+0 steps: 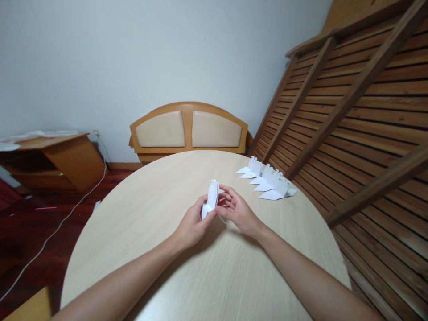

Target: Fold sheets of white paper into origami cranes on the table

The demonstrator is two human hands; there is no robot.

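A small folded white paper figure (213, 196) stands up between my hands, above the middle of the round table. My left hand (194, 221) grips its lower part from the left, thumb in front. From the right, my right hand (237, 210) closes thumb and fingers at the figure's edge. Part of its base is hidden behind my fingers. Several finished-looking white origami figures (272, 180) with pointed flaps stand in a close row at the table's right rear.
The round pale table (133, 214) fills the front. Behind it stands a padded headboard (189, 129) against the wall. A slatted wooden frame (361, 116) leans along the right. At left are a wooden cabinet (73, 156) and a white cable (56, 229) on the dark floor.
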